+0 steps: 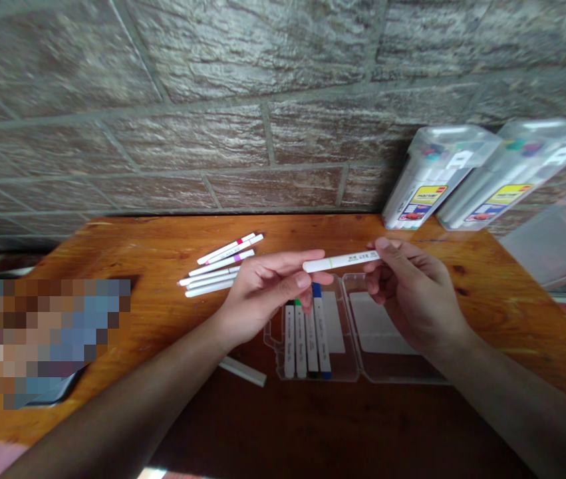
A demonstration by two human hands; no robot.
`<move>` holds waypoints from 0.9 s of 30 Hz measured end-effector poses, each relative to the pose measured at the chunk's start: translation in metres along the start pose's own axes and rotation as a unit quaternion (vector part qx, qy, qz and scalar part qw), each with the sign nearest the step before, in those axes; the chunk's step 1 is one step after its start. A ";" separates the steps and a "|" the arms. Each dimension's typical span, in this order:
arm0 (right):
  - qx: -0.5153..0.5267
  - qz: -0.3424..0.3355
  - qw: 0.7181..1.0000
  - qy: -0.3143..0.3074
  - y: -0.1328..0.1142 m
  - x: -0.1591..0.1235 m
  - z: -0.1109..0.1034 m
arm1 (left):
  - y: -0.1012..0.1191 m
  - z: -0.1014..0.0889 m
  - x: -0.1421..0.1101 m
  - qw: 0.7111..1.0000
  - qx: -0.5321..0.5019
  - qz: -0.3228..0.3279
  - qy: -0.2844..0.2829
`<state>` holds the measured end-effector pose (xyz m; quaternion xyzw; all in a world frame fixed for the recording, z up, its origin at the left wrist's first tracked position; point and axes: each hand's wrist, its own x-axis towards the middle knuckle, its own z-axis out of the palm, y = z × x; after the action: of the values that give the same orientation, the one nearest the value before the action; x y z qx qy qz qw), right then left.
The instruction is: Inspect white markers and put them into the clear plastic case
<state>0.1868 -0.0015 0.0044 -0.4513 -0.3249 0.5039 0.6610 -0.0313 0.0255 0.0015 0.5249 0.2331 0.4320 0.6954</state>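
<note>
Between my two hands a white marker [343, 261] with a thin yellowish band and small dark print is held almost level. My left hand [273, 283] pinches its left end between thumb and fingers. At its right end, my right hand [415, 286] grips it with thumb and curled fingers. Below them an open clear plastic case [355, 359] lies on the table. Several white markers [306, 339] with green and blue parts stand side by side in its left half. To the left of my left hand is a loose group of white markers [213, 273], some with red or purple bands.
A single white marker [243, 371] lies left of the case on the wooden table [163, 372]. Two clear cases of markers [425, 183] [512, 179] stand against the brick wall [187, 143] at the back right. A pixelated object [58, 339] is at the left.
</note>
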 end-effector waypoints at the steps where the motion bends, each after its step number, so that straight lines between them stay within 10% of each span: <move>1: -0.001 -0.002 1.000 -0.003 0.000 0.000 0.000 | 0.000 0.000 0.000 1.000 0.005 0.001 0.002; 27: -0.007 -0.063 0.998 -0.021 0.002 -0.004 0.001 | 0.001 -0.001 0.003 0.996 -0.076 -0.039 -0.023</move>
<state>0.1842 -0.0052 0.0031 -0.4238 -0.3698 0.4685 0.6813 -0.0306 0.0283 0.0024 0.4707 0.2037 0.4088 0.7549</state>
